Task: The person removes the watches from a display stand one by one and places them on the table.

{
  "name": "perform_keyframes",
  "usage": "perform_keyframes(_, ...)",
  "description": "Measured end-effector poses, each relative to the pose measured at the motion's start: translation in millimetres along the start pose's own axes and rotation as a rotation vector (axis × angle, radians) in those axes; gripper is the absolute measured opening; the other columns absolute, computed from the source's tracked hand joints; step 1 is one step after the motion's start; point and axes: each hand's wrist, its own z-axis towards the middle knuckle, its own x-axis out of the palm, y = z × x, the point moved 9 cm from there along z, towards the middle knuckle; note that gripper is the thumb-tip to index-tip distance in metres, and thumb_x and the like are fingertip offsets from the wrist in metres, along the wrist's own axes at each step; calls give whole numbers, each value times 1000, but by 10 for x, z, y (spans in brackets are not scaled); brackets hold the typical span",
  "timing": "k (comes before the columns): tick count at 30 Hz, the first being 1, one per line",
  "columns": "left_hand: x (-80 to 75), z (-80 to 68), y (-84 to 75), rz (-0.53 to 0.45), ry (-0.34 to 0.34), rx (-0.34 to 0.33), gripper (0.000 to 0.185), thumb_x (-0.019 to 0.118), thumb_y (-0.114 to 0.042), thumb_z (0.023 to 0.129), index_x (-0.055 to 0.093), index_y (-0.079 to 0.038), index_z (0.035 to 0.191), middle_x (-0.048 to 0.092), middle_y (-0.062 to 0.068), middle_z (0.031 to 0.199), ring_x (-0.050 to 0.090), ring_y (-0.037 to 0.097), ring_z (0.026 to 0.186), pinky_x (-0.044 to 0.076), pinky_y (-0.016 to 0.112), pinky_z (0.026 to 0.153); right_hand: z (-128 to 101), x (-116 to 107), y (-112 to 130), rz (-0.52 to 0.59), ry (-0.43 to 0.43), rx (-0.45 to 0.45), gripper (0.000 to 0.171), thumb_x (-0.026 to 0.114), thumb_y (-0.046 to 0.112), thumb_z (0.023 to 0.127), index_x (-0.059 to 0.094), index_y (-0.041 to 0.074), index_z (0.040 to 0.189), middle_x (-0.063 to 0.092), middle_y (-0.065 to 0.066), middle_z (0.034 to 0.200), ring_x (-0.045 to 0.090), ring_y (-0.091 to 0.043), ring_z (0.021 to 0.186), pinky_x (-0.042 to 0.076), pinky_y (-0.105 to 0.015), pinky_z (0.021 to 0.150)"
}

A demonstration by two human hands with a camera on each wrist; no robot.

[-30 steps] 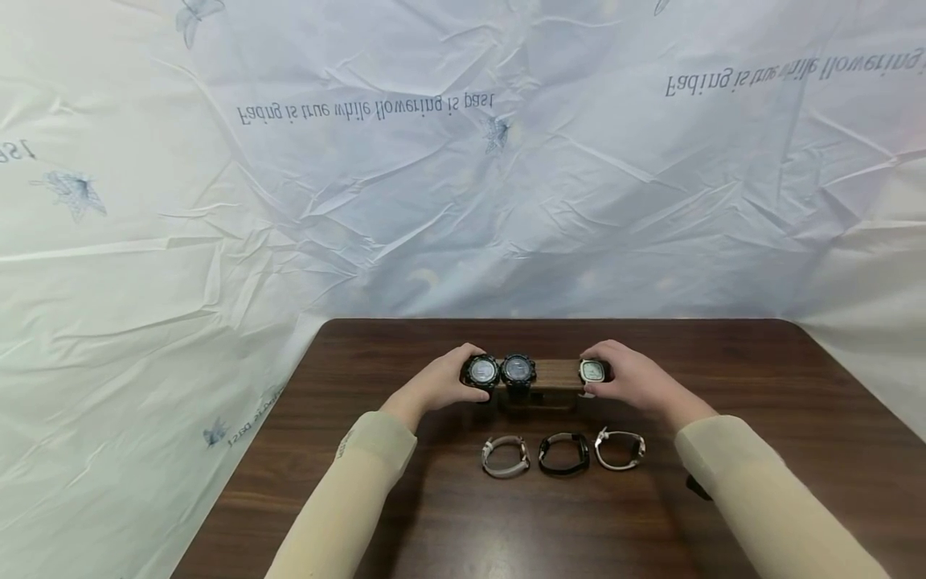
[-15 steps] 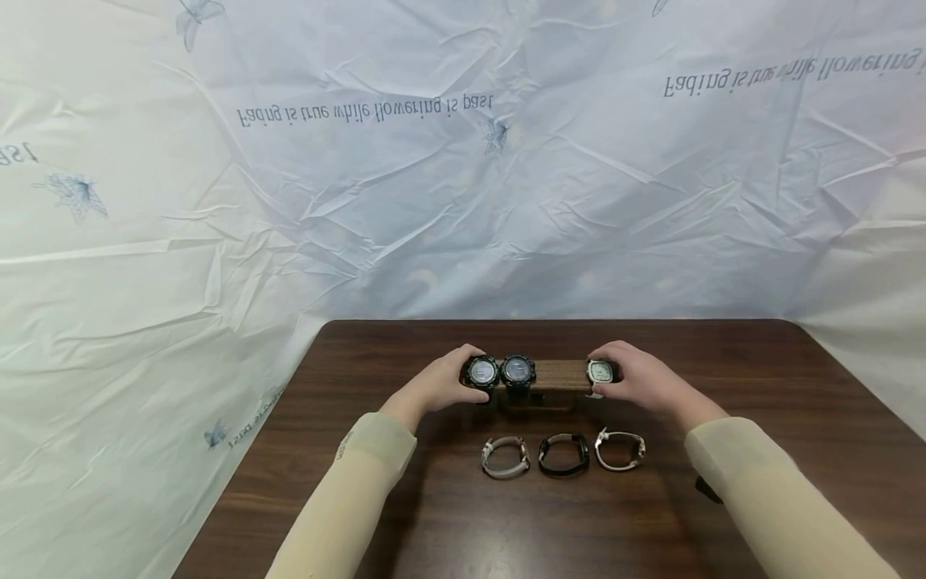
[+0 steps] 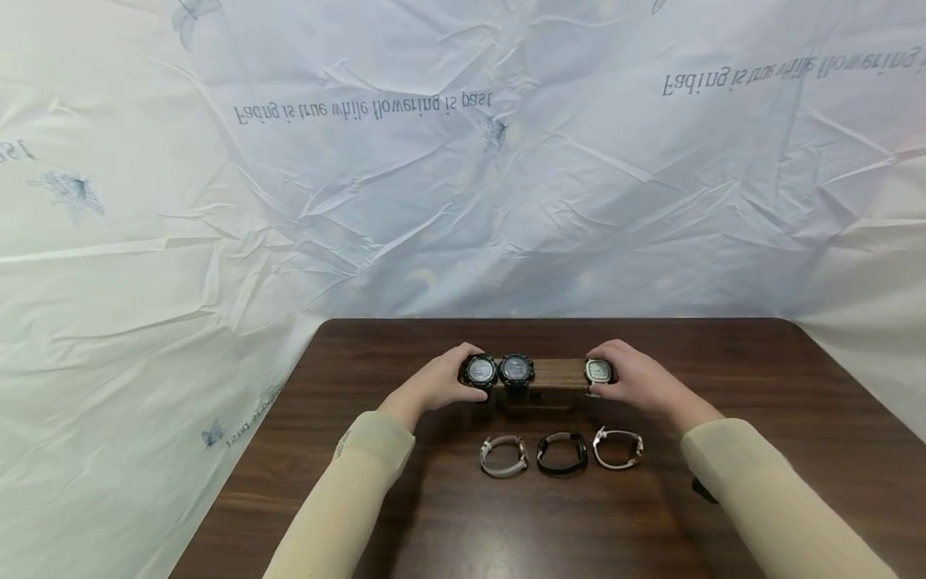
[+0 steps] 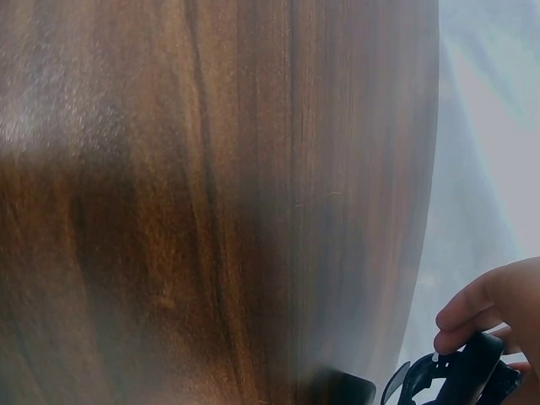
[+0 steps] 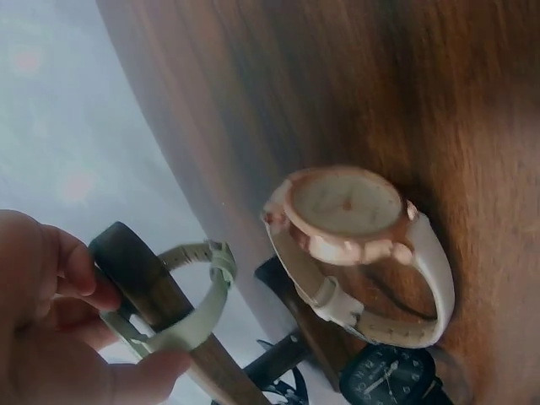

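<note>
A wooden stand bar (image 3: 557, 374) stands in mid table. Two black round watches (image 3: 480, 371) (image 3: 517, 369) sit on its left part. My left hand (image 3: 452, 378) grips the leftmost black watch (image 4: 460, 375) at the bar's end, fingers (image 4: 485, 308) curled over it. My right hand (image 3: 620, 376) pinches a pale green square watch (image 3: 597, 371) on the bar's right end. In the right wrist view its strap (image 5: 190, 304) loops round the bar (image 5: 126, 257), with my fingers (image 5: 76, 278) on it.
Three watches lie in a row on the dark wooden table (image 3: 405, 515) in front of the stand: beige (image 3: 504, 456), black (image 3: 563, 453), and white with a rose-gold case (image 3: 617, 448) (image 5: 346, 211). A creased white sheet (image 3: 463, 161) hangs behind and to the left.
My right hand has slid the pale green watch slightly rightward along the bar. The left hand and the black watches have stayed put.
</note>
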Motion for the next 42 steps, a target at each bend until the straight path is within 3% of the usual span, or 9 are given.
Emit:
perform_keyframes(14,16,7,21,1,6,0,62,68,-45,69,40,-26,120,47,-8,112,48,9,98,40,34,79,24,7,28,-14,-2,21,46,69,22,73,52,2,112,45,-13,111,51,-21,88,44,-34,68)
perform_keyframes(28,88,-6,28,-11,14,-21,61,68,-44,69,39,-29,120,46,-9,112,47,8,98,40,34,79,-140,-21,-124,42,-18,39,50,70,25,73,51,4,114,45,-12,113,50,-21,90,42,-35,69)
perform_keyframes(42,13,-6,-18,0,11,-4,60,69,-43,69,40,-27,119,48,-9,109,49,8,96,41,33,78,-303,-90,-374,97,-33,111,49,68,24,75,49,1,114,44,-14,110,48,-19,85,42,-32,65)
